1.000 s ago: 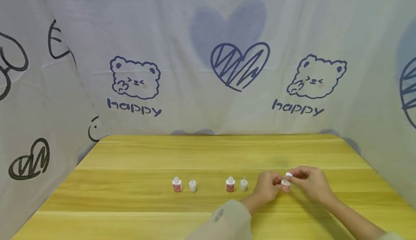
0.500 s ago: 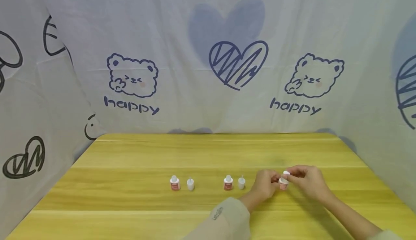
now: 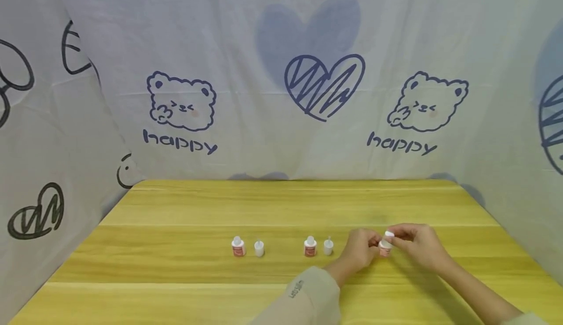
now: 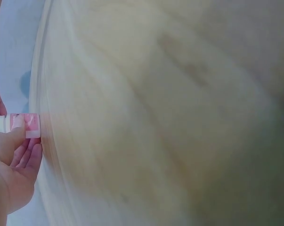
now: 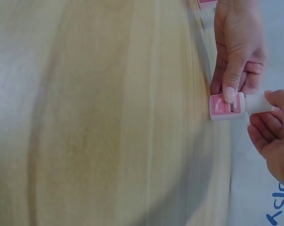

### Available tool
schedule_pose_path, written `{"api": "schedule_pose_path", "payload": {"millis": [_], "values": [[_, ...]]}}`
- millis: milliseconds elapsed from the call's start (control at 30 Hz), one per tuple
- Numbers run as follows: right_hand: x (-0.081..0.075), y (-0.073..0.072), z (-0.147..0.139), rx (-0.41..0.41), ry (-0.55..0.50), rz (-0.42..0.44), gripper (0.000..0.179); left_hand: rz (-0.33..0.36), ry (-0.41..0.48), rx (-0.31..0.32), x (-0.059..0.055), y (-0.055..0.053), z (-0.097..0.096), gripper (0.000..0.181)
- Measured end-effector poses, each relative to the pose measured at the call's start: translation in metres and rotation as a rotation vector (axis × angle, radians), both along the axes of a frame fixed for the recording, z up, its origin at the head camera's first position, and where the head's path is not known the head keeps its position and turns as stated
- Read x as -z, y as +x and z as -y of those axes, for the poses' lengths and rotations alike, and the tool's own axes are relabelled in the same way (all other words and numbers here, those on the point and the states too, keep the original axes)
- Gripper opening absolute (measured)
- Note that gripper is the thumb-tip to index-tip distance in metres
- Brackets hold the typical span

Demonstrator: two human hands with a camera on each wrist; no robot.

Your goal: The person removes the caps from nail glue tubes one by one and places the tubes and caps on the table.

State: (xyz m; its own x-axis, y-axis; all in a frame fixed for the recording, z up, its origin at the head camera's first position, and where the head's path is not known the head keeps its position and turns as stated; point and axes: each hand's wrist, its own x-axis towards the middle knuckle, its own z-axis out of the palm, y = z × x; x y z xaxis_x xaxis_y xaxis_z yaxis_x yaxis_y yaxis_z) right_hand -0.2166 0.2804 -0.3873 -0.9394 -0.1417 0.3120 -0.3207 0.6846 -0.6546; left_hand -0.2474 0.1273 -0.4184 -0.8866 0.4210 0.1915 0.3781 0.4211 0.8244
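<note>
A small white bottle with a pink label (image 3: 384,252) stands on the table at the right of the head view. My left hand (image 3: 358,250) pinches its body between thumb and fingers, the thumb lying across the label (image 5: 219,106) in the right wrist view. With thumb and fingertips, my right hand (image 3: 420,246) grips the white cap (image 5: 258,104), which sits on the bottle's neck. Whether the cap is tight or loose cannot be told. In the left wrist view the bottle (image 4: 32,123) shows sideways at the left edge, partly behind the left thumb.
Two similar bottles with bare tops, one in the middle (image 3: 310,248) and one further left (image 3: 238,248), stand on the wooden table (image 3: 184,266). Beside each, a white cap, the middle one (image 3: 328,248) and the left one (image 3: 259,249), rests upside down, stem up. A printed cloth (image 3: 246,134) hangs behind.
The head view shifts slightly. Both hands keep their hold on the bottle and its cap, with little visible movement.
</note>
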Motion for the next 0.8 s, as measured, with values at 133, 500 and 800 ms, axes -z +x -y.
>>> {"api": "schedule_pose_path", "payload": {"millis": [133, 500, 800], "values": [[-0.001, -0.001, -0.002, -0.044, -0.001, 0.029, 0.018, 0.025, 0.016, -0.010, 0.000, 0.000, -0.001, 0.006], [0.002, -0.001, 0.009, 0.073, -0.038, -0.073, 0.014, 0.017, 0.028, -0.018, -0.001, 0.000, -0.001, 0.007], [-0.001, -0.001, 0.008, 0.106, 0.006, -0.038, 0.010, 0.062, 0.038, -0.023, -0.003, 0.002, -0.001, 0.005]]}}
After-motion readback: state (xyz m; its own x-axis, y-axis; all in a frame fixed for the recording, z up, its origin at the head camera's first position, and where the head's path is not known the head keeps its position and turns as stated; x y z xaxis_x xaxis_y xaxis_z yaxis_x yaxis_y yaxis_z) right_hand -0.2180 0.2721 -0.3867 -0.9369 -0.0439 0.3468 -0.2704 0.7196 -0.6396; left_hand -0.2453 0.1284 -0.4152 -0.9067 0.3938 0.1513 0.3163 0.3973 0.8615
